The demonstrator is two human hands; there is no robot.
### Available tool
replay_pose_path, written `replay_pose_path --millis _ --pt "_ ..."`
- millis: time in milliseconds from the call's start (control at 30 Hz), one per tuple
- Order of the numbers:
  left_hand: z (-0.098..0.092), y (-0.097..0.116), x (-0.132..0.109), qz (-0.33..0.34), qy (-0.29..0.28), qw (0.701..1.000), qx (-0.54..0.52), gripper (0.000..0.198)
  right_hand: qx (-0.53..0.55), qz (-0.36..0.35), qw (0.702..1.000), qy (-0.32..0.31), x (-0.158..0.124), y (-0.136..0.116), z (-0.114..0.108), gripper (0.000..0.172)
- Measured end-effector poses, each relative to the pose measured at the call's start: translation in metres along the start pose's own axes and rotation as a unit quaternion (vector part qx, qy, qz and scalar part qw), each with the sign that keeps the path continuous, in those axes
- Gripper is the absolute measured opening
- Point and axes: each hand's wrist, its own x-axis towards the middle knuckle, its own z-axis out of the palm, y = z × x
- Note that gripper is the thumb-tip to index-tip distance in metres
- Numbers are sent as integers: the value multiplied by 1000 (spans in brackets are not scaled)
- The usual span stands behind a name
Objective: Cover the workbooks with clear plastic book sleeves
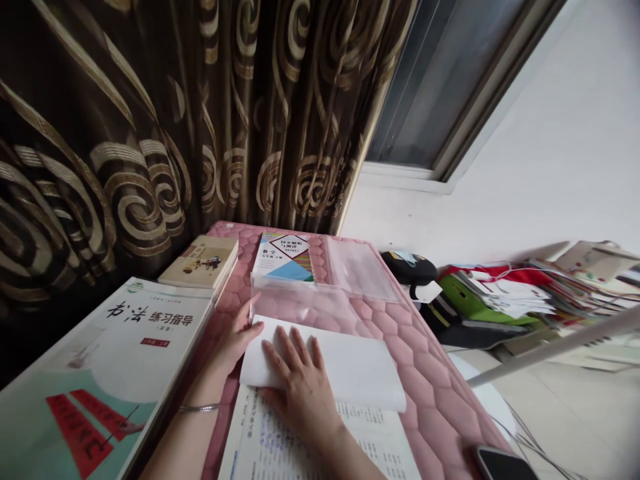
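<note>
An open workbook lies before me, its lower page covered with print and blue handwriting. Its blank white cover flap is spread across the upper part. My right hand presses flat on this flap with fingers spread. At the flap's left corner is my left hand, thumb on the white paper and index finger stretched apart along the edge of a clear plastic book cover. The plastic lies just beyond the flap; whether it overlaps the flap is hard to see. The left hand's other fingers are partly hidden.
A math workbook and another clear plastic sheet lie at the pink padded surface's far end. At left are a calligraphy book and a tan book. A phone-like dark object sits front right. Piled papers stand beyond.
</note>
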Motion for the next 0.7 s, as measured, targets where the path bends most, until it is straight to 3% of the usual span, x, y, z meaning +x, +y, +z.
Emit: replay_pose_path --millis 333,567,700 --pt "1 0 -1 46 -17 999 12 74 0 -18 1000 -6 0 1 -2 71" --pt "2 -3 -1 47 27 997 59 66 17 -17 999 -23 2 1 -5 73" --pt "6 -7 0 13 86 990 112 55 41 -11 997 -65 4 2 -6 73"
